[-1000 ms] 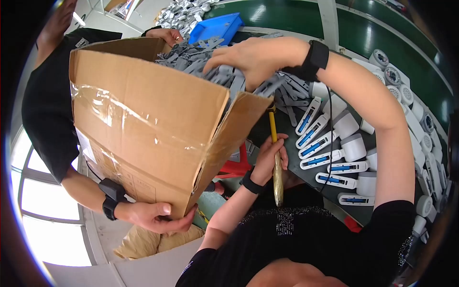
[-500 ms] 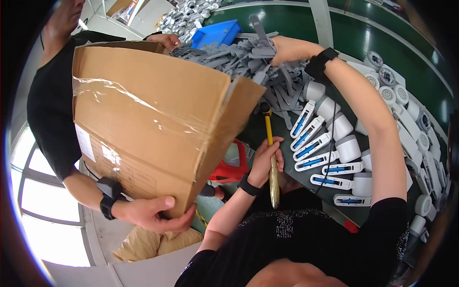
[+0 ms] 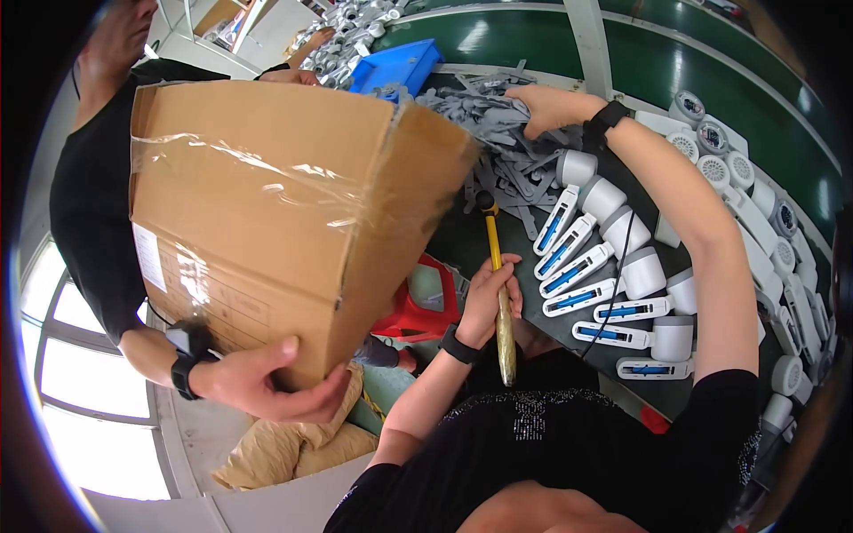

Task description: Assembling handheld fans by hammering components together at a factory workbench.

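Note:
My left hand [image 3: 487, 300] is closed round a small hammer [image 3: 494, 242] with a black head, a yellow shaft and a shiny wrapped grip. The hammer stands out in front of my body, head away from me. Far across the table, my right hand [image 3: 558, 108] reaches to a heap of flat grey plastic strips [image 3: 484, 115]; its thumb and fingers are apart at the heap's right edge. A co-worker tilts a large cardboard box [image 3: 258, 178] with its mouth toward this heap, one hand [image 3: 275, 382] under its lower corner.
Several white-and-grey handheld housings [image 3: 582, 271] with blue inserts lie in a fan right of the hammer. A thin black cable [image 3: 625, 240] crosses them. A blue bin [image 3: 395, 67] stands behind the heap. More white parts [image 3: 764, 231] line the right. A red container [image 3: 426, 302] sits below the box.
The box has drawn back a little to the left, and grey strips that stood up by my right hand now lie in the heap. My right hand has moved slightly right; the left still holds the hammer.

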A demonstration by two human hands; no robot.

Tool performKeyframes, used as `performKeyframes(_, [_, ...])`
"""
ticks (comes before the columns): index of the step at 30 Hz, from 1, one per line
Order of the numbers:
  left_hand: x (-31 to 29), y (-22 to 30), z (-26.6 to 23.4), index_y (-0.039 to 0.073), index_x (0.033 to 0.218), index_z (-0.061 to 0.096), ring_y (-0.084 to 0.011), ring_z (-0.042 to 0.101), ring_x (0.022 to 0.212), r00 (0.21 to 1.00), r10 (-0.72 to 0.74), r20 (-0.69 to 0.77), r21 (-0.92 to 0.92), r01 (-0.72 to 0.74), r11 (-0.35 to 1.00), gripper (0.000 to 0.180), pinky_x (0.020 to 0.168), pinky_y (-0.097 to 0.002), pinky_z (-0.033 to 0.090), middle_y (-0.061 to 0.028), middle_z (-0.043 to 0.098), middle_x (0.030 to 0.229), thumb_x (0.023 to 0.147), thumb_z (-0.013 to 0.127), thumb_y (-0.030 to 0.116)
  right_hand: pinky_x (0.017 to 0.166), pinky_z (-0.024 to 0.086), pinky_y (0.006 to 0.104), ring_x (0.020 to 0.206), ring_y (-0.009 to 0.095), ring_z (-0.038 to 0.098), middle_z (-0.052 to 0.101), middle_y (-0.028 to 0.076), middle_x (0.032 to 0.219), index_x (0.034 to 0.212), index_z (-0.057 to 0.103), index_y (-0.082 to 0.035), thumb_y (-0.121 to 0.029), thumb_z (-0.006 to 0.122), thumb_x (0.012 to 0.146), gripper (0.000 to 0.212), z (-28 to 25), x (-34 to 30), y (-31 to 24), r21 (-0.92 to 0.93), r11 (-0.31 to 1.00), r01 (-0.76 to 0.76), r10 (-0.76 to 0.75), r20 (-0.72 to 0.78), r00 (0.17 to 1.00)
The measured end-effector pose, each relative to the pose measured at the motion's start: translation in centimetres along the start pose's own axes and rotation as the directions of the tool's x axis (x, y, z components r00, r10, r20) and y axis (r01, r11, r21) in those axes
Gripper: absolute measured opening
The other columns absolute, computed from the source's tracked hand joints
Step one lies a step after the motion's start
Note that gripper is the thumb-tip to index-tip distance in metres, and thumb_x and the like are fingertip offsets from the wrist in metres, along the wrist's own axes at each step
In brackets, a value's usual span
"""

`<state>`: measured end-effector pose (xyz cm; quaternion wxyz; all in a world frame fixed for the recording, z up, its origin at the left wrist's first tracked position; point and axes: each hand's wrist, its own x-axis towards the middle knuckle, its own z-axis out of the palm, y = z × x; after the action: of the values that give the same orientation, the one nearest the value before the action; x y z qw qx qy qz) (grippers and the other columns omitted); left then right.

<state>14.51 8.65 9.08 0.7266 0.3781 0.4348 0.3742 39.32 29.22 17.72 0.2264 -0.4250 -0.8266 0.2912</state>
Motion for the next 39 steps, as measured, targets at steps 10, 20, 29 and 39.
performKeyframes(10, [0.1,0.1,0.4,0.001,0.117,0.048,-0.0159,0.052,0.046,1.000,-0.015,0.015,-0.004,0.015,1.000,0.024,0.041,-0.0264,0.044,-0.0046,0.051,0.061,0.100,0.046,0.018,0.080,0.051,0.0341,0.094,0.031,0.064,0.067,0.018,0.101,0.123,0.055,0.001,-0.021,0.083,0.060,0.072,0.2,-1.0,1.8,-0.233,0.962,-0.140,0.159,0.064,0.985])
performKeyframes(20, [0.0,0.1,0.0,0.000,0.116,0.048,-0.0152,0.052,0.045,1.000,-0.002,0.006,-0.030,0.002,1.000,0.024,0.041,-0.0260,0.044,-0.0041,0.052,0.061,0.099,0.046,0.017,0.095,0.048,0.0362,0.118,0.030,0.054,0.046,0.017,0.139,0.144,0.036,-0.010,-0.017,0.079,0.065,0.091,-0.8,-1.0,-5.9,-0.394,0.918,0.031,-0.080,-0.108,0.991])
performKeyframes(29, [0.1,0.0,-0.2,0.000,0.117,0.048,-0.0147,0.053,0.045,1.000,0.006,0.028,-0.028,-0.005,1.000,0.024,0.041,-0.0254,0.044,-0.0038,0.053,0.061,0.100,0.046,0.017,0.097,0.046,0.0385,0.124,0.033,0.048,0.044,0.015,0.139,0.144,0.035,-0.011,-0.011,0.080,0.063,0.093,2.5,3.3,-8.2,-0.225,0.797,0.561,-0.593,-0.115,0.797])
performKeyframes(39, [0.0,-0.3,-0.6,0.002,0.118,0.046,-0.0152,0.053,0.045,0.999,0.002,0.053,-0.044,0.000,0.999,0.025,0.041,-0.0253,0.045,-0.0049,0.053,0.061,0.100,0.045,0.019,0.076,0.053,0.0323,0.081,0.029,0.065,0.066,0.013,0.085,0.103,0.062,0.004,-0.002,0.064,0.079,0.025,1.5,2.4,-3.2,-0.068,0.966,0.251,-0.259,-0.201,0.944])
